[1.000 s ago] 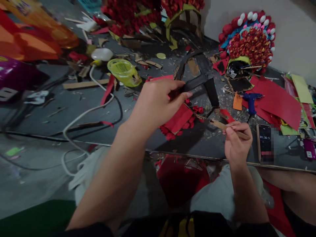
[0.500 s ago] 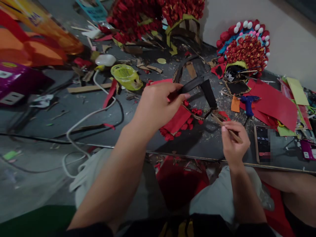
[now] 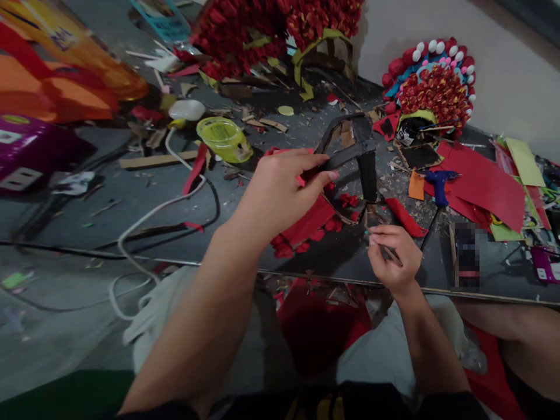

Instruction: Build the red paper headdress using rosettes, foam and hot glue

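Head | black frame (image 3: 367, 175): within left grip (image 3: 286, 186) | stick (image 3: 392, 255): seemingly within right grip (image 3: 400, 256)

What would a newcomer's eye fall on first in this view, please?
The eye would probably go first to the red dome-shaped piece edged with white balls, at the back right by the wall. Next come the dark red petal-like clusters at the top centre and the yellow tub left of the middle. Nearer, the left hand has a black frame in its grip.

Black shirt (image 3: 371, 396) (yellow marking (image 3: 331, 408) low on the front) above loose, pale grey bottoms (image 3: 385, 344).
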The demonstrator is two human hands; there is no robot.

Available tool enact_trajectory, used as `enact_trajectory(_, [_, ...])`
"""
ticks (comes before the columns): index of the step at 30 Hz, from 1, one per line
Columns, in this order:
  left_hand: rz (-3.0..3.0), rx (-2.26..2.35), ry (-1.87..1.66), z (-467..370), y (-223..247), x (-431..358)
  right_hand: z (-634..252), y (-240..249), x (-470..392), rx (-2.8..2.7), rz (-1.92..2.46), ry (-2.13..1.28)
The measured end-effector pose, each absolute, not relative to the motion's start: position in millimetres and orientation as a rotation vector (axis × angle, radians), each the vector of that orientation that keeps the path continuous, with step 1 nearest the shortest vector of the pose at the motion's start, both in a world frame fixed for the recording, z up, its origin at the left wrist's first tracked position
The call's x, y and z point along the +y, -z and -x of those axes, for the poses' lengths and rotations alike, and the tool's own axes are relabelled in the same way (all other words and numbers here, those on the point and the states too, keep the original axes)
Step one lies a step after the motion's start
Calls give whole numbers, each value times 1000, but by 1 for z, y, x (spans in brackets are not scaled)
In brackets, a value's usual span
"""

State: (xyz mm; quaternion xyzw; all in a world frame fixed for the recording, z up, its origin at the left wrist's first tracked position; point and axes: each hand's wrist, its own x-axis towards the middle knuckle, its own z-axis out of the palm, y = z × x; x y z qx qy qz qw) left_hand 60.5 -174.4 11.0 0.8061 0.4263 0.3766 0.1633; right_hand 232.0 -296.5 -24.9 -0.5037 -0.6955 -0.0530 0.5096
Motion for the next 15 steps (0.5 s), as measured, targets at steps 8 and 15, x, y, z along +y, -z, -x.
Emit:
enact_trajectory(8, [-2366,1152,-1146,-60,-7,-172,-230,32,-295,-1735,1179,202])
enact_trajectory(15, [-2411,1121,-1133,-57,-6,-170,-233,36,-293,-1701,1179,309])
